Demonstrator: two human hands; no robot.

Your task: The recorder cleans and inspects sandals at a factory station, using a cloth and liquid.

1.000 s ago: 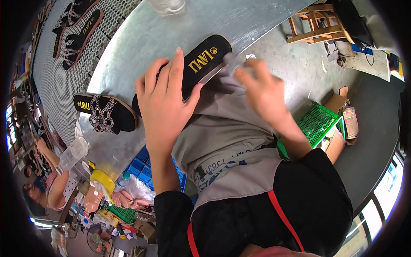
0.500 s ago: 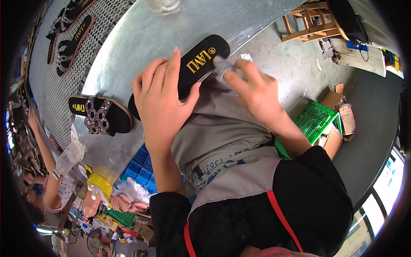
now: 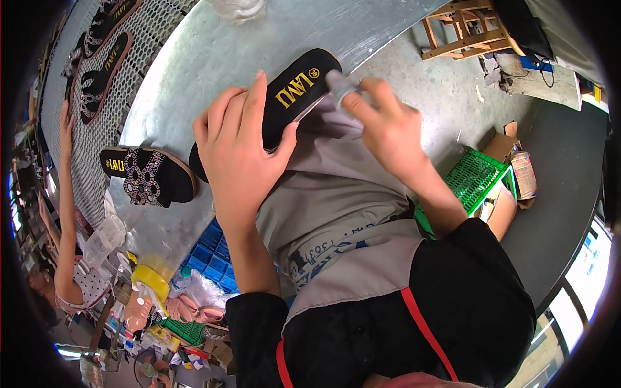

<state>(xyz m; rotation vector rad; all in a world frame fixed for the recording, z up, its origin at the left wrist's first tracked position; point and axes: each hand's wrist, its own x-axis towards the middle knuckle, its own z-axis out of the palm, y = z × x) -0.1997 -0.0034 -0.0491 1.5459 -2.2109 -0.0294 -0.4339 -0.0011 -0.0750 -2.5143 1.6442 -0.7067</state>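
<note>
My left hand (image 3: 242, 142) grips a black sandal (image 3: 299, 81) with gold lettering on its insole, thumb at the edge and fingers across the middle. The hand hides most of its front part. A greyish cloth (image 3: 341, 90) is wrapped round the fingertips of my right hand (image 3: 389, 123), which is closed on it beside the sandal's heel edge. That cloth is blurred, and I cannot tell whether it touches the edge. To the left, a second black sandal (image 3: 150, 176) with a jewelled, ring-patterned upper lies on the metal table (image 3: 187, 84).
More jewelled sandals (image 3: 103, 77) lie on a white mesh surface (image 3: 145, 45) at left, where a co-worker's arm (image 3: 66, 149) reaches up. A clear plastic cup (image 3: 105, 239) stands near the table edge. Blue crates (image 3: 210, 252), a green crate (image 3: 469, 174) and a wooden stool (image 3: 466, 32) surround me.
The co-worker's arm has reached farther up along the mesh toward the sandals there. My hands and the held sandal have shifted slightly left in view; the right hand's cloth remains near the heel.
</note>
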